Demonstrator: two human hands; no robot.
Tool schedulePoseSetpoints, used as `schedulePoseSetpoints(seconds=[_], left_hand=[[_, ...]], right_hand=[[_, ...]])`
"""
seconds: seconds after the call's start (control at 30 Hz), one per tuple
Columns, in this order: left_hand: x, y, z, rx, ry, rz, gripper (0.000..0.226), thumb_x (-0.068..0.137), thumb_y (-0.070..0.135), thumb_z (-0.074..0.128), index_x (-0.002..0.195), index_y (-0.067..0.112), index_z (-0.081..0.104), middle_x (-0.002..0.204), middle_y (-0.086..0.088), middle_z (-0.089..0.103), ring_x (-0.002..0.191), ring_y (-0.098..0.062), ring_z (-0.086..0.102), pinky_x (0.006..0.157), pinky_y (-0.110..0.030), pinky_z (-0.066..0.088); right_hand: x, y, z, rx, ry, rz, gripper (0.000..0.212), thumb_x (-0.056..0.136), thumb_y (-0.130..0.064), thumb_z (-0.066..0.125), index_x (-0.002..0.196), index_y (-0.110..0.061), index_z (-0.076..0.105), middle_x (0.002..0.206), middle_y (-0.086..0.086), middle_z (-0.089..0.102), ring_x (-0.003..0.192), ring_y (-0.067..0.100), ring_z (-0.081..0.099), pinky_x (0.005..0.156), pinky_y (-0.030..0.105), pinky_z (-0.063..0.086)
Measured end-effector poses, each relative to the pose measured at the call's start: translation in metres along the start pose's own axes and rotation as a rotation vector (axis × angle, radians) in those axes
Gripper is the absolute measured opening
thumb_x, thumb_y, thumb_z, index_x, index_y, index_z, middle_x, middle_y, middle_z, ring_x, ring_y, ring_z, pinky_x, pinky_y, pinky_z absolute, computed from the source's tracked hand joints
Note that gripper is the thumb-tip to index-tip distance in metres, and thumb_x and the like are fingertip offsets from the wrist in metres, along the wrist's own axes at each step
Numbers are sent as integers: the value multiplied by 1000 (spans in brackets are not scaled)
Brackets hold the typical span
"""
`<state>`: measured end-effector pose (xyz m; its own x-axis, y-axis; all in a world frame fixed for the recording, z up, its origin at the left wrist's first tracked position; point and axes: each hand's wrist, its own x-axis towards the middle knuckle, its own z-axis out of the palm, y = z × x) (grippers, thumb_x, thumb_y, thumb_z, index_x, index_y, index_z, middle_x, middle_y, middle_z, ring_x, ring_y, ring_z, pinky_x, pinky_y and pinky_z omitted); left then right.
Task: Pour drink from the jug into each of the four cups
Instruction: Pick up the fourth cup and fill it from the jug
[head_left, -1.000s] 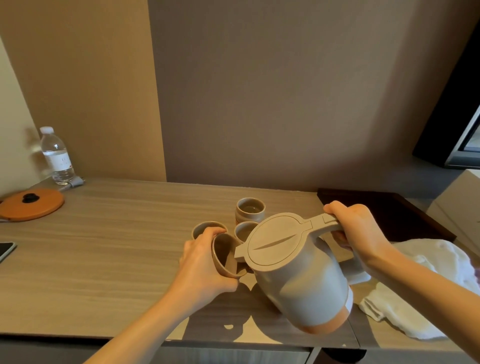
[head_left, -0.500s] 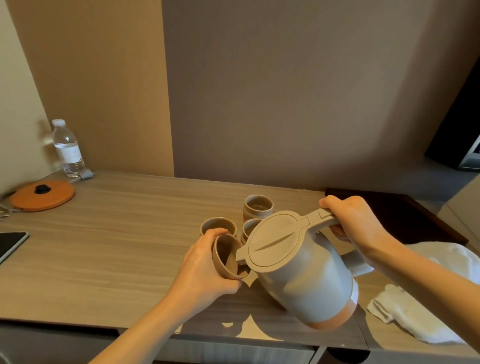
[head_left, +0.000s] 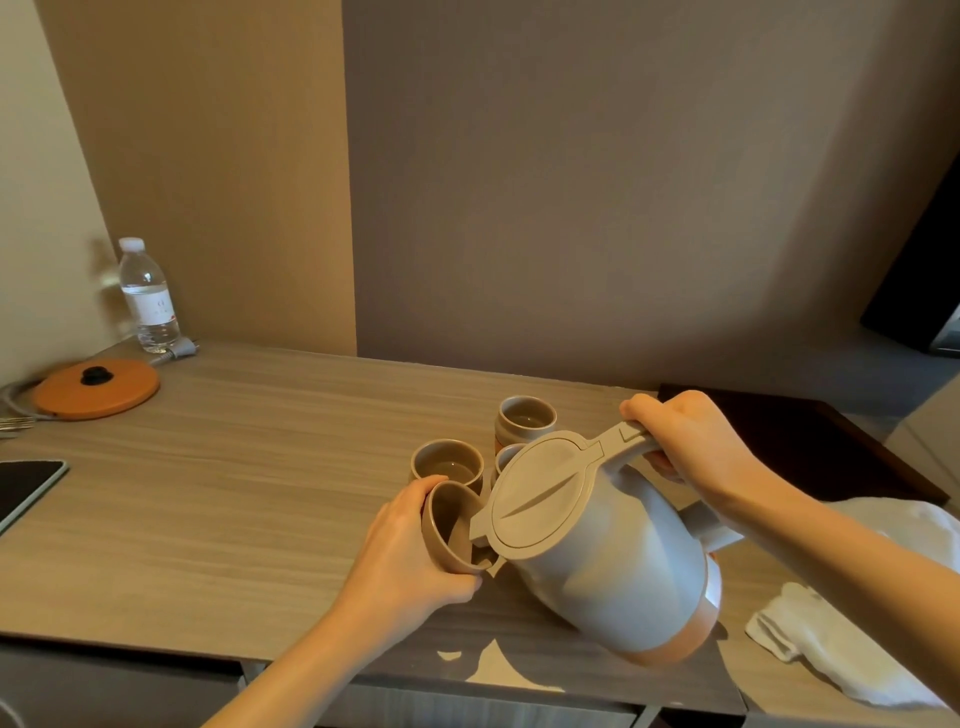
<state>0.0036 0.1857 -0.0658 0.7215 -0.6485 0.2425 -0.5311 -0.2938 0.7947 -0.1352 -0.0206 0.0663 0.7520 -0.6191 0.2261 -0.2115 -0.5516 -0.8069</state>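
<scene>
My right hand (head_left: 691, 441) grips the handle of a grey jug (head_left: 608, 556) with an orange base, tilted to the left above the table. Its spout sits inside the mouth of a beige cup (head_left: 449, 525), which my left hand (head_left: 400, 561) holds tilted toward the jug. Three more cups stand upright behind: one (head_left: 448, 462) just beyond my left hand, one (head_left: 525, 418) farther back, and one (head_left: 506, 457) mostly hidden behind the jug's lid.
A wooden table (head_left: 234, 493) carries an orange lid (head_left: 96, 389), a water bottle (head_left: 148, 296) at the back left and a phone (head_left: 26, 488) at the left edge. A white cloth (head_left: 831, 639) and a dark tray (head_left: 805, 441) lie to the right.
The jug and the held cup stay together in much the same pose, spout in the cup. The camera view has shifted, so everything sits slightly lower and more to the right.
</scene>
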Motion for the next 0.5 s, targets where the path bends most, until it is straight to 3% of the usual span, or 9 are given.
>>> schedulePoseSetpoints(seconds=[0.3,0.5], left_hand=[[0,-5,0,23,1,4,91,48,39,91,126,39,43,119,18,55,114,-8,51,92,-31,52],[0,-7,-1,37,4,4,91,50,37,92,126,39,42,120,18,54,113,-8,50,92,-29,52]], right_hand=[[4,-4,5,-32,-22,-13,50,87,-21,53,39,-10,40,37,-1,33,36,10,26,49,28,30],[8,-8,9,-44,-39,-22,58,85,-19,52,30,-20,34,34,-5,29,36,10,22,49,29,26]])
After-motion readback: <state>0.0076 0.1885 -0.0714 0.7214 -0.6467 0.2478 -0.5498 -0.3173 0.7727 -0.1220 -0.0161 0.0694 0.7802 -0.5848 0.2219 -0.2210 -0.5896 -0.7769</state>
